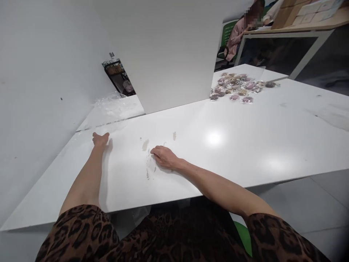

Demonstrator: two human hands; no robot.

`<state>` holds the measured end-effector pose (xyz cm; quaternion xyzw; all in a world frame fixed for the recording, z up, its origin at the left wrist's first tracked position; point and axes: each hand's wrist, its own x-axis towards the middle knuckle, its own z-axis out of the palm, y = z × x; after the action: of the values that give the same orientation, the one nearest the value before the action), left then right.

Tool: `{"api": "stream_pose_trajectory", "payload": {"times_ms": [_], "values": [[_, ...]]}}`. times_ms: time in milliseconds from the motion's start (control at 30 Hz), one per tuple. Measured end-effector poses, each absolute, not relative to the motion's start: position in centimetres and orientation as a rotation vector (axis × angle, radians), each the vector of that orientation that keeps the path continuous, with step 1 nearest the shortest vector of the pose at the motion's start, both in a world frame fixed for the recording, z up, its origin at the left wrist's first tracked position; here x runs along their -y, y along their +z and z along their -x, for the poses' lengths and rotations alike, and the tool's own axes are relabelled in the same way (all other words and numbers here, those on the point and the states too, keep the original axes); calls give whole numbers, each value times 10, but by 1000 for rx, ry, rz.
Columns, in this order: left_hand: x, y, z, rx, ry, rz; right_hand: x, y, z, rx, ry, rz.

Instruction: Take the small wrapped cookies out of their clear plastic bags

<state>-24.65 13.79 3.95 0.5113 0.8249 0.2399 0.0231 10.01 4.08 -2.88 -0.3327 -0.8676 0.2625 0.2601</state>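
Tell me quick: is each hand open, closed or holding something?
Left hand: open, near clear crumpled plastic.
Right hand: fingers curled over the white flat table; grip cannot be told.

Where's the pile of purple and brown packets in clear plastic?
In the head view, the pile lies at upper right, on the white table, beside the tall white panel.

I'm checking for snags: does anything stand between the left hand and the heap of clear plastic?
Nothing visible blocks the left hand from the clear plastic; only a narrow seam in the white table crosses between. The partition stands to the right.
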Motion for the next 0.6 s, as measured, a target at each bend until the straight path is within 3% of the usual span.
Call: {"api": "stream_pose_trajectory", "payload": {"times_ms": [133,300,467,600], "values": [[-117,34,204,-2690,888,-1494,-39,-26,-97,2353,688,896],[-58,9,96,-2082,941,-1911,-65,-22,-126,2108,601,1085],[-3,-16,12,-1368,876,-2147,-138,-18,-243,1712,294,1472],[9,-26,-8,-1202,867,-2170,-185,-5,-356,1534,82,1981]]}}
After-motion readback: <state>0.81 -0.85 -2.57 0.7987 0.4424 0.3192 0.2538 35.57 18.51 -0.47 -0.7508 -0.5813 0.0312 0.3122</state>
